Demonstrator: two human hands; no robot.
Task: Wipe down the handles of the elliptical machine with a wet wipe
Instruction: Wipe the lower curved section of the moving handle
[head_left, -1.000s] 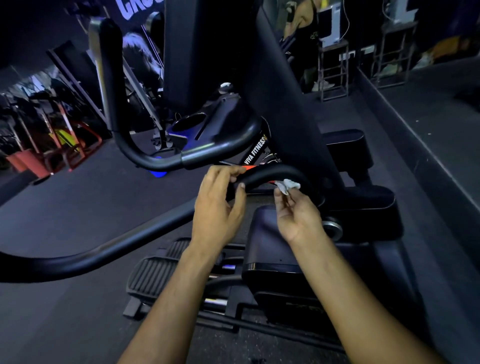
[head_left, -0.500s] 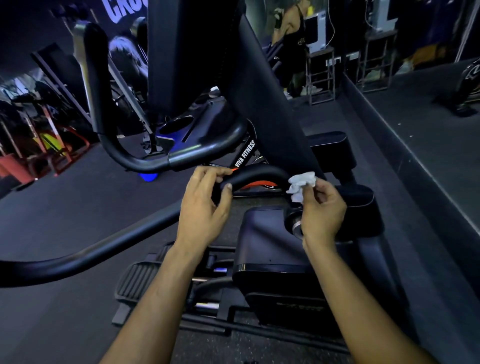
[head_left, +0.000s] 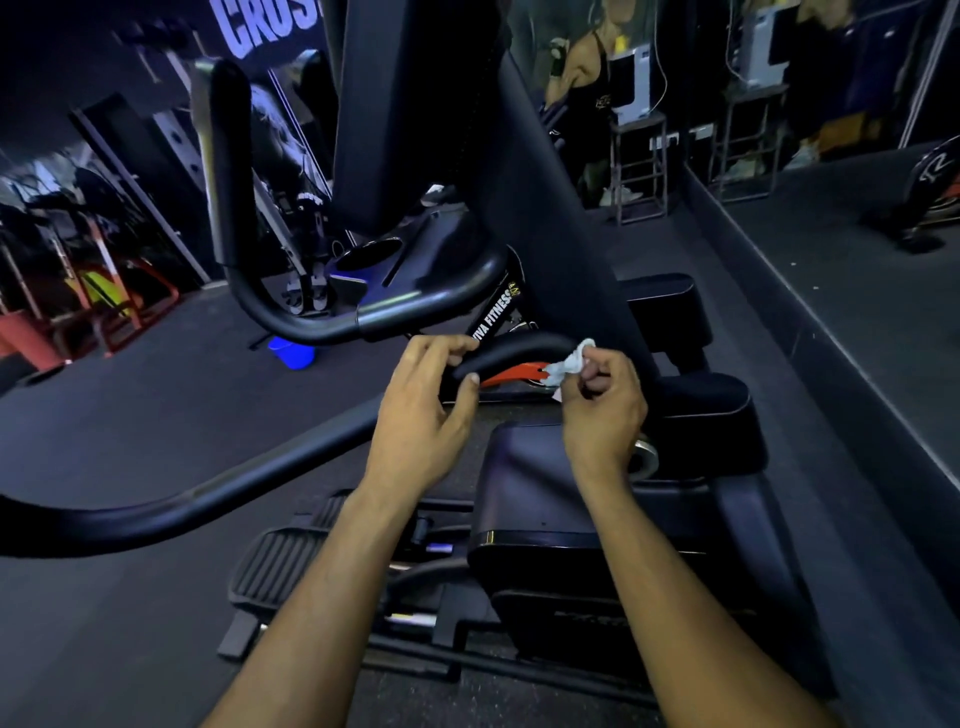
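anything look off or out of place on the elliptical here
Nothing stands out. The left hand grips the curved black handle, and the right hand pinches a crumpled white wet wipe against the handle's far end. No spill or damage shows.

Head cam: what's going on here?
A person is cleaning an elliptical machine in a gym. The left hand grips the end of a short curved black handle, thumb under it. The right hand pinches a crumpled white wipe against the handle's far end, by the upright column. The long handle in the foreground is untouched right now.
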